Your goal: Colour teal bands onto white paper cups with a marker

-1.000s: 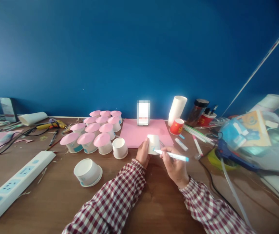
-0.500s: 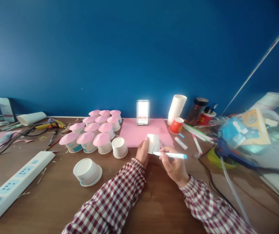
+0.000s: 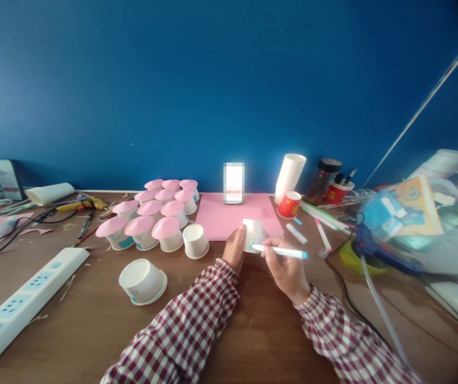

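An upside-down white paper cup (image 3: 252, 233) stands at the near edge of a pink sheet (image 3: 232, 216). My left hand (image 3: 234, 248) is closed round the cup's left side and steadies it. My right hand (image 3: 287, 266) grips a white marker with a blue end (image 3: 280, 252); its tip touches the cup's wall, where a small blue mark shows. Both sleeves are red and white check.
Several cups with pink tops (image 3: 152, 216) cluster left of the sheet, with two bare white cups (image 3: 195, 241) (image 3: 143, 280). A power strip (image 3: 24, 304) lies at the left. A cup stack (image 3: 290, 170), red cup (image 3: 290, 205), loose markers (image 3: 322, 234) and a bag (image 3: 408, 224) fill the right.
The marker has tilted slightly and its tip has shifted a little on the cup. The view has drifted a bit; both hands stay at the cup.
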The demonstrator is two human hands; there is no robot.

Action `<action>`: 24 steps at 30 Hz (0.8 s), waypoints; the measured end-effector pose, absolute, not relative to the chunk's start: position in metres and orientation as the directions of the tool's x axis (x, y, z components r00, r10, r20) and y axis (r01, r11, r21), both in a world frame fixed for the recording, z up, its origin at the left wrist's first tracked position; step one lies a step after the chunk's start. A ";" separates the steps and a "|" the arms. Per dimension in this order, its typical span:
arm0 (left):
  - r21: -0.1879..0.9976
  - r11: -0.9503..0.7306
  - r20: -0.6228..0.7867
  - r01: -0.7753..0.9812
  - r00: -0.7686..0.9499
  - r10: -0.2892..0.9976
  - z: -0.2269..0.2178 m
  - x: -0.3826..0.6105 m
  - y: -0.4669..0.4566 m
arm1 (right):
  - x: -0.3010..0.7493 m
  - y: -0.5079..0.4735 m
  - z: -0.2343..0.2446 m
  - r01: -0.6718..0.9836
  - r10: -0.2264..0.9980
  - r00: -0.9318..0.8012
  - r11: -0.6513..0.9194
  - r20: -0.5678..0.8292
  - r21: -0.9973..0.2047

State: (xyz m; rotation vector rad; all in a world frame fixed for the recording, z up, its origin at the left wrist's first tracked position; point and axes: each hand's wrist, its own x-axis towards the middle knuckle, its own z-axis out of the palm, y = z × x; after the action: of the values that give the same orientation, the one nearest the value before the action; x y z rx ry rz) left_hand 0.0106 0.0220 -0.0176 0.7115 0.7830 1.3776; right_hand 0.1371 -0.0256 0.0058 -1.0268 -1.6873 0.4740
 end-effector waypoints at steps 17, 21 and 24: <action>0.826 0.068 -0.060 -0.560 0.032 0.998 -0.019 0.011 0.021 | 0.135 -0.027 0.008 0.407 0.822 -0.054 0.537 0.568 -0.739; 0.826 0.049 -0.045 -0.561 0.020 0.999 -0.018 0.011 0.020 | 0.135 -0.027 0.009 0.401 0.834 -0.090 0.531 0.545 -0.747; 0.826 0.055 -0.048 -0.560 0.028 0.998 -0.016 0.011 0.019 | 0.136 -0.027 0.010 0.392 0.836 -0.076 0.526 0.544 -0.754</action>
State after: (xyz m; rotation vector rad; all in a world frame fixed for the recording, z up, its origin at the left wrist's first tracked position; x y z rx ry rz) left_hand 0.0110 0.0189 -0.0159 0.7314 0.7782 1.3860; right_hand 0.1358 -0.0271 0.0104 -1.0490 -1.6824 0.5110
